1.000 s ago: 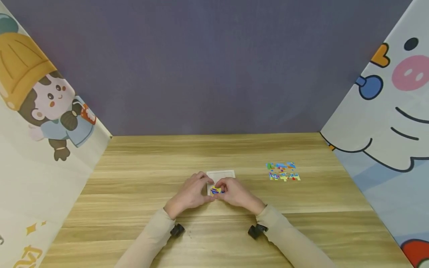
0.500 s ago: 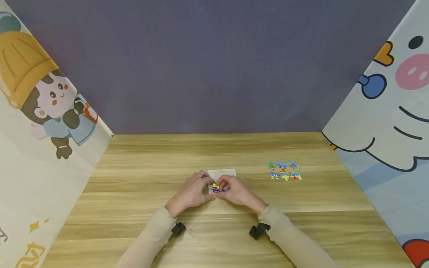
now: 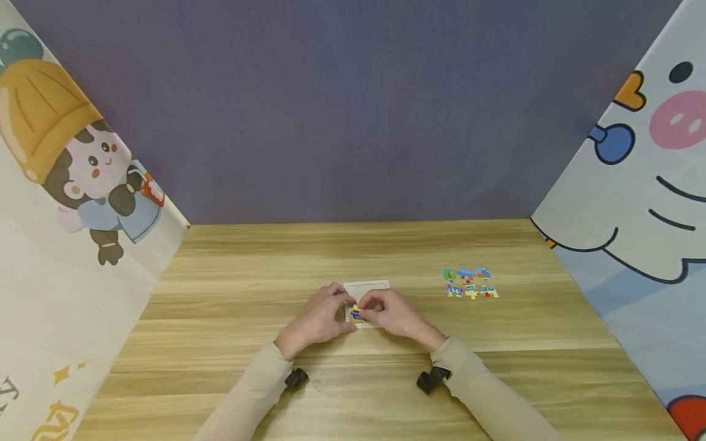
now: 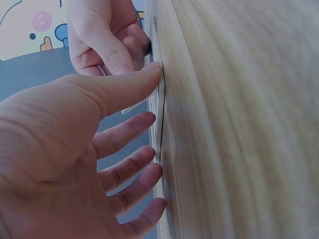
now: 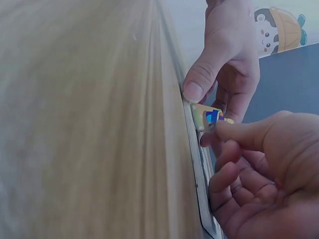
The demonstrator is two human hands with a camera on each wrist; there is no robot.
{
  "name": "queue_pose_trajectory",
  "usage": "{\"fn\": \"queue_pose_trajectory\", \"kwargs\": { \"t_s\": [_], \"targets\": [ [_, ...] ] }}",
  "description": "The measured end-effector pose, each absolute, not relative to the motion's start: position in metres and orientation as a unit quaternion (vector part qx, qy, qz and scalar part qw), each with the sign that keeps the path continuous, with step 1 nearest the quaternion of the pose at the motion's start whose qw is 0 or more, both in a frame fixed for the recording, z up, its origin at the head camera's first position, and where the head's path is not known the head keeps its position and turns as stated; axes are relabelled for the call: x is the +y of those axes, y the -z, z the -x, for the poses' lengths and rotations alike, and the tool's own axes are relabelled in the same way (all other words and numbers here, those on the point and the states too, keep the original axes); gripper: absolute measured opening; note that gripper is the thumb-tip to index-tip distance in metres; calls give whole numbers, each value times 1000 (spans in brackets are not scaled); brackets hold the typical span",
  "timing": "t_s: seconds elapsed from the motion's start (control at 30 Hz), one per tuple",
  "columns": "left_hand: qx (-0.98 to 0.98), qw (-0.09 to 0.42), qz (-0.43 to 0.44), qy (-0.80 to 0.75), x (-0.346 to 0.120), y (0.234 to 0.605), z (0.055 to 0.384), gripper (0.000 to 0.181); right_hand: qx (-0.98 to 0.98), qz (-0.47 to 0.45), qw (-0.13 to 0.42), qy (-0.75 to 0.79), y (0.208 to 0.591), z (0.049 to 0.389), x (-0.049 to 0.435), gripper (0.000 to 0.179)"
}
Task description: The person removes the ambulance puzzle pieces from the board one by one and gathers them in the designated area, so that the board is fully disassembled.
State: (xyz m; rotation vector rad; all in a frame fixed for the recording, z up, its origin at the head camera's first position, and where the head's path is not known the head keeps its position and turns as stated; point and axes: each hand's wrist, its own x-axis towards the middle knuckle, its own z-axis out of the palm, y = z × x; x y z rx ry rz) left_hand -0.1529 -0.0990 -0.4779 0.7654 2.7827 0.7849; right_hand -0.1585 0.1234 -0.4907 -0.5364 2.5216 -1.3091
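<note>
A small white puzzle tray (image 3: 366, 286) lies flat on the table. My left hand (image 3: 321, 313) is at its left side, the thumb at the near edge and the fingers spread fairly straight, touching the tray's rim (image 4: 157, 99) in the left wrist view. My right hand (image 3: 393, 313) pinches a colourful jigsaw piece (image 5: 215, 117) between thumb and index finger. The piece is blue, yellow and tan, and stands tilted over the tray's near left corner. Its lower edge meets the tray there. The right fingers hide part of it.
To the right, several loose jigsaw pieces (image 3: 469, 291) lie in two rough rows on the wooden table (image 3: 248, 257). A dark panel (image 3: 353, 110) rises behind the table, with cartoon-printed walls at both sides. Each wrist carries a small black camera (image 3: 296, 378).
The right fingers have shifted slightly, and the pinched jigsaw piece has turned and settled lower into the tray's near left corner. The left hand stays at the tray's left side.
</note>
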Motion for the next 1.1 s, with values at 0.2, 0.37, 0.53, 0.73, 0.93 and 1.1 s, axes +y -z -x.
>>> {"fn": "queue_pose_trajectory", "kwargs": {
  "t_s": [0.2, 0.37, 0.53, 0.73, 0.93, 1.1],
  "targets": [
    [929, 77, -254, -257, -98, 478, 153, 50, 849, 174, 131, 481, 491, 161, 132, 10],
    [927, 79, -260, -260, -97, 479, 153, 45, 841, 157, 129, 502, 491, 162, 143, 16],
    [926, 76, -269, -255, -98, 478, 152, 40, 837, 140, 120, 515, 493, 165, 157, 18],
    [928, 87, -265, -249, -98, 477, 151, 39, 838, 127, 109, 519, 495, 167, 175, 20],
    [927, 90, -270, -246, -99, 477, 150, 39, 851, 118, 90, 504, 499, 168, 198, 21],
    [923, 93, -276, -253, -99, 477, 150, 38, 865, 100, 70, 487, 500, 166, 221, 19]
  ]
}}
